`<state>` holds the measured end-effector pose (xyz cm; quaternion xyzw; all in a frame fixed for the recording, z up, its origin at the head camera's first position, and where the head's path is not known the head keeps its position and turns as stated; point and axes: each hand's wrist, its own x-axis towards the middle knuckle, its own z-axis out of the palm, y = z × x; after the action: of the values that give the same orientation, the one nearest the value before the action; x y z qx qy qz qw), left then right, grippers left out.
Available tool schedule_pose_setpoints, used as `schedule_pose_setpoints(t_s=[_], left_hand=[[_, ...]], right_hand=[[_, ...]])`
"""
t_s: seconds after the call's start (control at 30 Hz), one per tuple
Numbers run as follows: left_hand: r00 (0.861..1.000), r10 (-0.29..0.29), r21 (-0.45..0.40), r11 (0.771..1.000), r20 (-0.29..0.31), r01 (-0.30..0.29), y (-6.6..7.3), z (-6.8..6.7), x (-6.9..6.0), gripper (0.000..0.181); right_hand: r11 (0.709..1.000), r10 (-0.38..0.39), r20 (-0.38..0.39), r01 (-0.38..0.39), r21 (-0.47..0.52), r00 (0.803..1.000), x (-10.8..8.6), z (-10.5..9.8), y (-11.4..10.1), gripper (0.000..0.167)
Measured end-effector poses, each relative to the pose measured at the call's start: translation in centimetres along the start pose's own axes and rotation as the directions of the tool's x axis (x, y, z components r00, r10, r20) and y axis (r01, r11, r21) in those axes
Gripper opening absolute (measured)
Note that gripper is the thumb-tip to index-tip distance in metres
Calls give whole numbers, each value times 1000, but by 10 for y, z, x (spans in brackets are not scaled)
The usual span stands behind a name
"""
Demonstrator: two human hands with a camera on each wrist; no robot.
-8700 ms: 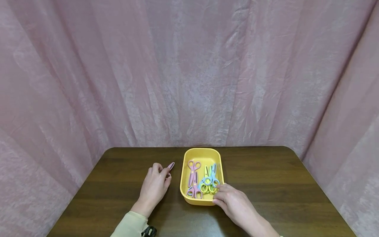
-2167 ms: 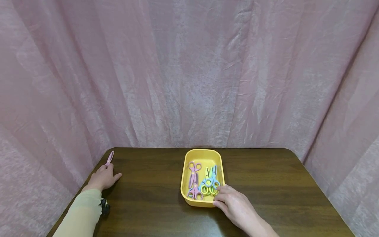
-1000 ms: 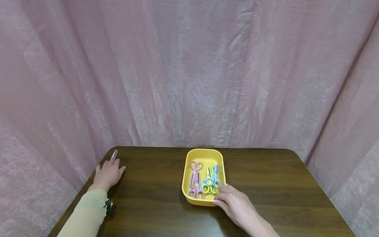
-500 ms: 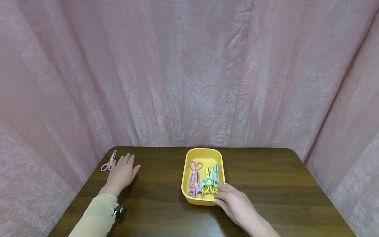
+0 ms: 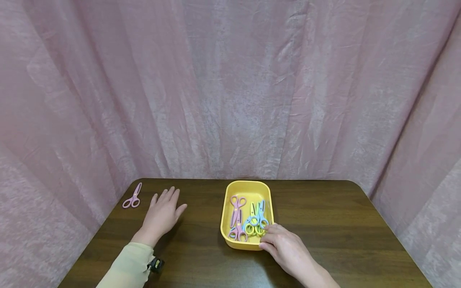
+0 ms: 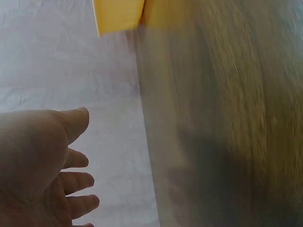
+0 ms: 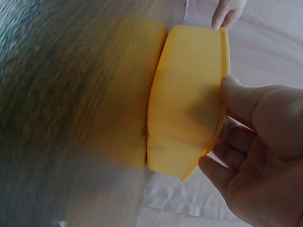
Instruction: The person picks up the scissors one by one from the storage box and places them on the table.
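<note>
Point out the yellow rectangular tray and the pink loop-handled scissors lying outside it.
Yellow rectangular tray [image 5: 242, 245]: head view, front outer wall.
Pink loop-handled scissors [image 5: 135, 195]: head view, where blades meet handles.

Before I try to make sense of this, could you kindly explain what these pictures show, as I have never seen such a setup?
Of course. There is no machine here, only a person's two bare hands. The wide picture comes from a camera worn on the head, looking forward and down. The other two come from cameras worn on the left and right wrists, each watching its own hand.

On the brown table sits a yellow tray with pink scissors, blue scissors and yellow scissors inside. A separate pink pair lies near the table's far left corner.

The right hand grips the tray's rim at its near right corner. The left hand is open and holds nothing.
</note>
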<state>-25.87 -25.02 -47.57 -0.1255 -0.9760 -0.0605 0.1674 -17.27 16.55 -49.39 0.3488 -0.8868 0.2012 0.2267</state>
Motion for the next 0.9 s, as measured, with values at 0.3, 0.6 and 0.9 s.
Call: schedule_pose_setpoints(t_s=[0.3,0.6,0.9], left_hand=[[994,84,-9,996,-64,-84,26,0,-1,64],[984,147,-31,988,-101,-151,58,2,-1,64],[982,180,-94,978,-60,-185,98,4,0,59]], right_hand=[[1000,-1,-6,1,6,1000,-1,1,1,18],[1000,19,19,-19,18,1000,0,0,1,17],[1000,6,5,-6,13,1000,0,0,1,18]])
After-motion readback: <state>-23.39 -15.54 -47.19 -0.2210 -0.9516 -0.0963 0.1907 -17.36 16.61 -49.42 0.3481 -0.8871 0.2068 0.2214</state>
